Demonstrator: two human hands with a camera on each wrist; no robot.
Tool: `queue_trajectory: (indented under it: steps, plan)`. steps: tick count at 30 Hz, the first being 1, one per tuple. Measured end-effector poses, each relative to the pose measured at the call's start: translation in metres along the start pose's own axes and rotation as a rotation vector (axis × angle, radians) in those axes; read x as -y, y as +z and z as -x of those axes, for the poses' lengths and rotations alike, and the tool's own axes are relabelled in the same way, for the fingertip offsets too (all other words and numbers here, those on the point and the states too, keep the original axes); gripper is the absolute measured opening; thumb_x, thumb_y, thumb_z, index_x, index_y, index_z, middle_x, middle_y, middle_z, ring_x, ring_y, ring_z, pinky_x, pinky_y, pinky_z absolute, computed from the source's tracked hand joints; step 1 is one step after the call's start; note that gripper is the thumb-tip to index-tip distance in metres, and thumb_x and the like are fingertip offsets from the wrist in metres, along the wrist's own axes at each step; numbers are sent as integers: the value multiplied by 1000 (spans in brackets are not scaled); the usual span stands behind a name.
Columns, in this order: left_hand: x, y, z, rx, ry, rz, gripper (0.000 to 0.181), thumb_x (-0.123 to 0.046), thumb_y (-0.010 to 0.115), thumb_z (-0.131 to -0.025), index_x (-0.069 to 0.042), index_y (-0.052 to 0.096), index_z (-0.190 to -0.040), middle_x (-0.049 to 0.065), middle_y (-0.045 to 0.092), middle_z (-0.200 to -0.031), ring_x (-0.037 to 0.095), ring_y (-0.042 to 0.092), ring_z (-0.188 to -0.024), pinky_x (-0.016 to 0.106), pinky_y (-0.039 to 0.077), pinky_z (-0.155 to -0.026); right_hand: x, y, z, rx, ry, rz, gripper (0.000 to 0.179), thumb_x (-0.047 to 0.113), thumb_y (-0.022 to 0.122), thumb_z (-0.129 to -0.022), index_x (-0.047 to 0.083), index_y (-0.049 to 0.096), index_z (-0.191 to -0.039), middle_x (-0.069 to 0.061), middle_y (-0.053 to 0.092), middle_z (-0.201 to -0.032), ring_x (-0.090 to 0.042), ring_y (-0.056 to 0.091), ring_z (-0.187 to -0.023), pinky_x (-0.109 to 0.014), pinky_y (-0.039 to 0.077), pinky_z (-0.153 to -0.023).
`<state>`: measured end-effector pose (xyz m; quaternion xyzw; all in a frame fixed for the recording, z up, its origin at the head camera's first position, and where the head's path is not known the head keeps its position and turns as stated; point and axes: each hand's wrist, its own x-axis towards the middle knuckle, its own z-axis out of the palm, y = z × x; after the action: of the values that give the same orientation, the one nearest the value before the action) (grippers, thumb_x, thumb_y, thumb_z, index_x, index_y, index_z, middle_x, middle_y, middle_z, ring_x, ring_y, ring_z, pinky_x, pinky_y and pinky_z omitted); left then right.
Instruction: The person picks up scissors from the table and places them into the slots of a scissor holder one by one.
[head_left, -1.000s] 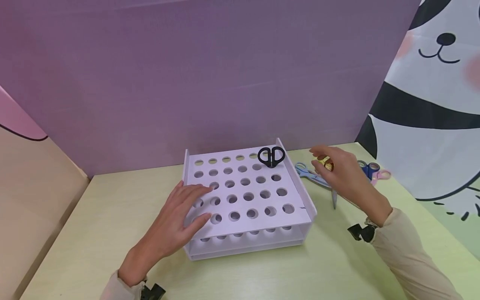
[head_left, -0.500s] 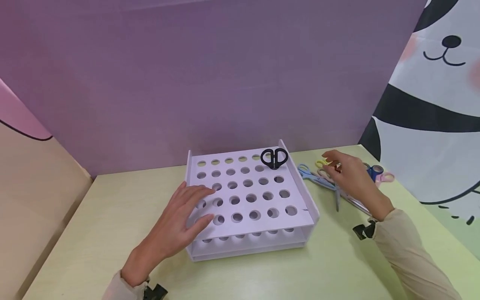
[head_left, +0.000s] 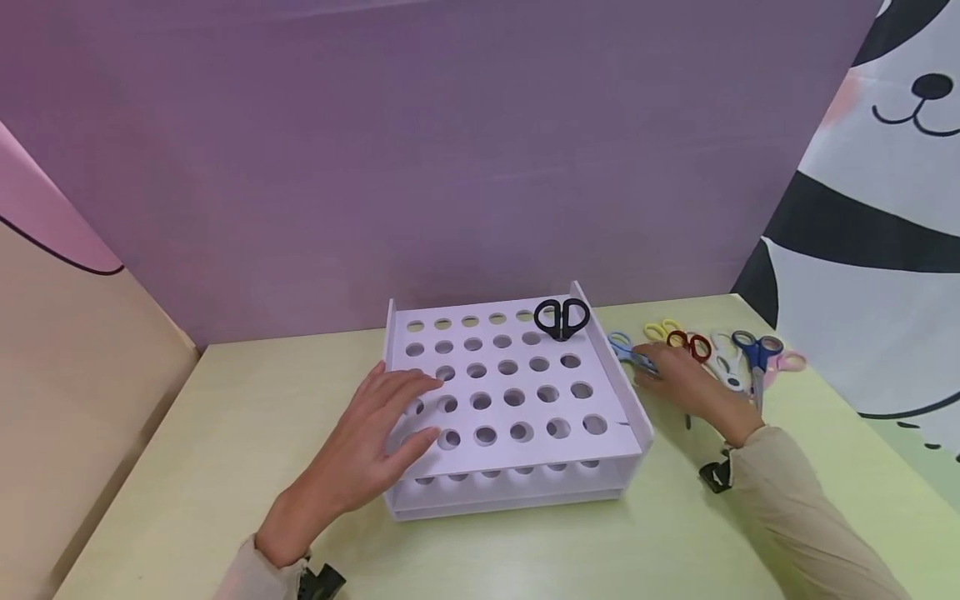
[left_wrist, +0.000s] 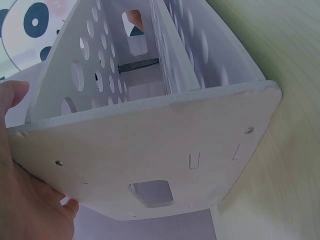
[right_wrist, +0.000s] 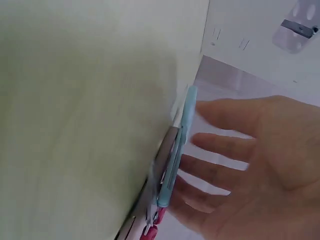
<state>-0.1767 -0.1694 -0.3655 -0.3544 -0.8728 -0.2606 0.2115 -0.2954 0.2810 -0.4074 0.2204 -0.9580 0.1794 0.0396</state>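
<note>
A white two-tier rack (head_left: pixel 525 452) with rows of round holes stands on the table. Black-handled scissors (head_left: pixel 561 335) sit upright in its back right hole; a dark blade (left_wrist: pixel 140 65) shows inside in the left wrist view. My left hand (head_left: pixel 367 442) rests on the rack's left side, fingers spread over the top. To the right of the rack, my right hand (head_left: pixel 693 383) is low over light blue scissors (head_left: pixel 637 360). In the right wrist view its loosely bent fingers are beside the light blue handle (right_wrist: pixel 175 165), with no clear grip around it.
Near the right hand lie several more scissors: yellow (head_left: pixel 663 327), red (head_left: pixel 687 344), white (head_left: pixel 726 368), dark blue (head_left: pixel 756 354) and pink scissors (head_left: pixel 787 361). A purple backdrop (head_left: pixel 450 167) rises behind the table, and a panda-print sheet (head_left: pixel 862 317) hangs at the right.
My right hand has moved left and down, from the yellow and red scissors to the light blue ones. The left hand stays on the rack. The view has shifted slightly.
</note>
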Motion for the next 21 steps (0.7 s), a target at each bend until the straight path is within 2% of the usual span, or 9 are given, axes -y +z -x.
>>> queue_trajectory:
  steps: [10, 14, 18, 21]
  plan:
    - [-1, -1, 1, -2, -5, -5, 43, -35, 60, -97, -15, 57, -134, -2, 57, -134, 19, 47, -129, 49, 13, -123, 5, -1, 3, -41, -17, 99, 32, -2, 74, -80, -11, 66, -110, -24, 68, -103, -36, 64, -91, -55, 54, -83]
    - [0, 0, 2, -5, -12, -3, 41, -34, 60, -97, -15, 58, -134, -1, 58, -133, 20, 47, -129, 48, 13, -123, 6, -1, 2, -64, -20, 100, 28, -3, 73, -79, -10, 66, -106, -22, 69, -99, -37, 65, -91, -55, 53, -83]
    - [0, 1, 1, -1, -14, 1, 41, -35, 60, -97, -16, 58, -133, -1, 58, -133, 20, 47, -129, 48, 13, -123, 6, -4, -2, -68, -16, 109, 29, -2, 72, -80, -11, 65, -107, -23, 68, -97, -38, 64, -89, -55, 53, -80]
    - [-1, 0, 1, -1, -12, 0, 41, -35, 60, -97, -16, 59, -133, -2, 58, -133, 19, 47, -130, 46, 11, -123, 10, -7, -11, -42, 21, 104, 36, 1, 71, -84, -11, 62, -117, -27, 65, -105, -42, 61, -96, -58, 51, -85]
